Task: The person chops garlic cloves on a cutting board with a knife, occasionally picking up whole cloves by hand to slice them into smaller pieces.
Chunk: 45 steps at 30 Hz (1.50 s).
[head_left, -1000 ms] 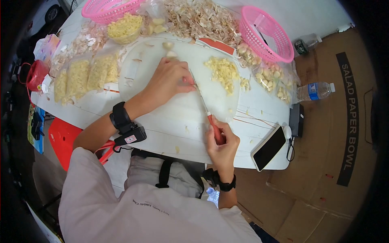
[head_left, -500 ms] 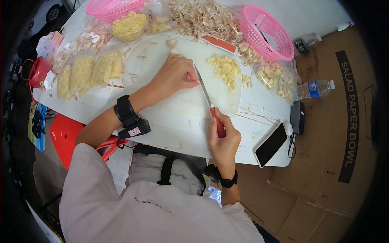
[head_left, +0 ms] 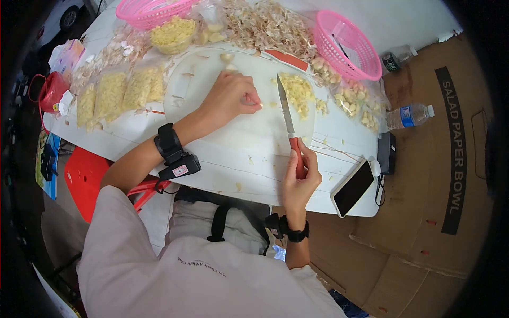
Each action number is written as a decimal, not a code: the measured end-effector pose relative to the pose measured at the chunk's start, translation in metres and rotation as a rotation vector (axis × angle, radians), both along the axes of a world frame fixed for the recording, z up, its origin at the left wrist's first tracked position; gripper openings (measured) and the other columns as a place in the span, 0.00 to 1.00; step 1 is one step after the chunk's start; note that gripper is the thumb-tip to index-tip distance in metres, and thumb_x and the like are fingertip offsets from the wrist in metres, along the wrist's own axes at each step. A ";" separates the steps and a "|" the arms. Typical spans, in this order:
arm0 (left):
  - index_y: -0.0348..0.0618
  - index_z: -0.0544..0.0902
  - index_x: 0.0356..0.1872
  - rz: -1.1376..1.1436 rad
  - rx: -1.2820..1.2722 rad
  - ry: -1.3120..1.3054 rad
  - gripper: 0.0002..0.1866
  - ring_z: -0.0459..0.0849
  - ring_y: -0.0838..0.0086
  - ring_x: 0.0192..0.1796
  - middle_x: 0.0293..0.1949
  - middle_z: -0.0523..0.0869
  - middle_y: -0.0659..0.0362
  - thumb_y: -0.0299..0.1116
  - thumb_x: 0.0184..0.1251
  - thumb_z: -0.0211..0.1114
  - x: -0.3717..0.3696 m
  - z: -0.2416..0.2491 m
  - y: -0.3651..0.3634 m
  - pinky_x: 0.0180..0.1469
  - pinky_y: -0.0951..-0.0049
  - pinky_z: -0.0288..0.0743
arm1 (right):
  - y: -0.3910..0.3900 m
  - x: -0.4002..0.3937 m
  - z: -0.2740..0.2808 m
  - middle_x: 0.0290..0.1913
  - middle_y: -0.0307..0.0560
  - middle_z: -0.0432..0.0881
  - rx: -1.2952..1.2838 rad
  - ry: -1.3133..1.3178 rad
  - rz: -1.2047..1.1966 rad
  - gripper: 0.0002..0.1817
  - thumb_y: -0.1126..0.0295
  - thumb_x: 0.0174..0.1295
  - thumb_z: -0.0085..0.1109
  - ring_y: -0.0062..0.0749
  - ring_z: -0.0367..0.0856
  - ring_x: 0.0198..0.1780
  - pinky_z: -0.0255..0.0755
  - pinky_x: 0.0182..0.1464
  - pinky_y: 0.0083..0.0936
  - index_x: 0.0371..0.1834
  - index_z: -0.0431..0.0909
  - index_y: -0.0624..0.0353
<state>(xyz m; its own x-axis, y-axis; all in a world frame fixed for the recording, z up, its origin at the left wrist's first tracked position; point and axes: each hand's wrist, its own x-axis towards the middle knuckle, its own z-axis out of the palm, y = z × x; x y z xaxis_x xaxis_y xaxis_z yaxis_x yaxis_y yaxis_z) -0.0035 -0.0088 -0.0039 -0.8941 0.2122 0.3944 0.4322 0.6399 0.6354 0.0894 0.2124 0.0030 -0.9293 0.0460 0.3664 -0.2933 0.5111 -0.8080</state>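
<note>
My right hand (head_left: 302, 175) is wrapped round the red handle of a knife (head_left: 286, 106), whose blade points away from me beside a pile of chopped garlic (head_left: 298, 93). Over the white cutting board (head_left: 212, 143), my left hand (head_left: 233, 96) is closed, with a small pale piece, apparently garlic, showing at its fingertips. Garlic cloves (head_left: 227, 58) lie just beyond its knuckles. A few cut bits rest between that hand and the blade.
Filled bags (head_left: 110, 95) lie at the left, near a bowl of chopped garlic (head_left: 173, 35). Garlic skins (head_left: 265, 26) and a pink basket (head_left: 347, 45) are at the back. A phone (head_left: 353, 188) and bottle (head_left: 411, 116) stand right.
The knife has moved right, away from my left hand to the edge of the chopped pile. Small cut bits now show on the board between them. My left hand has barely moved.
</note>
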 end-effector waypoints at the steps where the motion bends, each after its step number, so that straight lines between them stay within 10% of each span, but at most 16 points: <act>1: 0.43 0.89 0.27 -0.025 0.008 0.001 0.06 0.82 0.68 0.36 0.28 0.84 0.61 0.32 0.51 0.77 0.001 0.002 0.000 0.52 0.66 0.65 | -0.001 0.001 0.000 0.47 0.57 0.89 -0.014 -0.024 -0.011 0.12 0.79 0.69 0.59 0.28 0.89 0.43 0.80 0.46 0.23 0.53 0.82 0.69; 20: 0.45 0.89 0.26 0.003 -0.001 -0.014 0.07 0.83 0.66 0.37 0.29 0.85 0.61 0.35 0.50 0.78 0.005 0.000 0.002 0.51 0.65 0.64 | 0.002 0.001 -0.009 0.41 0.50 0.90 0.120 -0.014 0.077 0.15 0.78 0.63 0.63 0.20 0.84 0.28 0.75 0.32 0.17 0.53 0.84 0.63; 45: 0.47 0.88 0.25 0.034 -0.001 -0.102 0.06 0.82 0.70 0.38 0.29 0.85 0.64 0.35 0.54 0.75 0.008 0.001 0.004 0.55 0.65 0.60 | 0.003 0.002 -0.011 0.32 0.54 0.87 0.177 0.007 0.090 0.15 0.76 0.61 0.67 0.36 0.86 0.26 0.77 0.30 0.25 0.51 0.84 0.59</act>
